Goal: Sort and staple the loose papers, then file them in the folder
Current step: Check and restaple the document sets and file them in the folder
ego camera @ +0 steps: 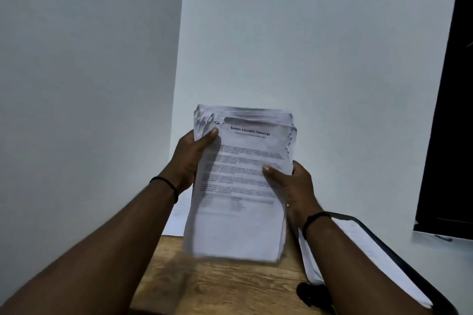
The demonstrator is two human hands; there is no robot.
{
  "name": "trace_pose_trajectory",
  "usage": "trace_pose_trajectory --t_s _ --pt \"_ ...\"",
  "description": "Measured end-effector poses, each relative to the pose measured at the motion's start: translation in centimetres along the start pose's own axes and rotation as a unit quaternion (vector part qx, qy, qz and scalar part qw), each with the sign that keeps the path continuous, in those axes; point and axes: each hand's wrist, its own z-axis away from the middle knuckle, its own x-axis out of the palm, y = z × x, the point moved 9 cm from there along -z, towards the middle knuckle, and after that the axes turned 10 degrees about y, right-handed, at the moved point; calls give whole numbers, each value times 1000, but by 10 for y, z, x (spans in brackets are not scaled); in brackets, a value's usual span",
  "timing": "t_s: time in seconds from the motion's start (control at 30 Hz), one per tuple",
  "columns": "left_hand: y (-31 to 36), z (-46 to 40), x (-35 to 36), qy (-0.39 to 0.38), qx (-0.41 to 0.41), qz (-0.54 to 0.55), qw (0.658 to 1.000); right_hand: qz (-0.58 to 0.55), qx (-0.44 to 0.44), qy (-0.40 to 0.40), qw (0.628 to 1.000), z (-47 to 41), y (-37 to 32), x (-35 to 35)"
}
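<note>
A thick stack of printed papers (240, 186) stands upright in front of me above the wooden table (212, 284); its top sheet reads "Sample Education Transcript". My left hand (192, 158) grips the stack's upper left edge, thumb on the front. My right hand (291, 189) grips the right edge lower down, thumb on the front. The stack's bottom edge is blurred just above the tabletop. An open black-edged folder (378, 245) with white sheets in it lies on the table to the right, partly hidden by my right forearm.
A small dark object (311, 291), too dim to identify, sits on the table near my right forearm. Another white sheet (179, 215) lies flat behind the stack. White walls meet in a corner behind the table. A dark panel (448, 110) stands at the far right.
</note>
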Motion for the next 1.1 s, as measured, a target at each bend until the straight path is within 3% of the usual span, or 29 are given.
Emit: trace_pose_trajectory --t_s 0.13,0.23,0.47,0.6,0.83,1.0,1.07,1.1 --pt "-42 21 -21 12 -38 -40 998 3 45 -17 999 23 40 3" --pt "-52 24 -24 24 -48 -52 997 13 28 -23 999 27 40 8" --pt "-39 10 -21 20 -17 -64 998 11 26 28 999 18 33 4" --pt "-39 11 -30 60 40 -88 993 16 32 50 998 20 38 -5" --pt "-5 14 -34 192 235 -180 936 70 -93 72 991 4 -27 15" --pt "8 19 -31 214 285 -224 907 155 -198 99 963 5 -81 26" --pt "8 20 -30 216 288 -233 904 247 -258 109 928 10 -98 32" --pt "9 22 -30 216 289 -234 903 312 -312 119 890 15 -107 38"
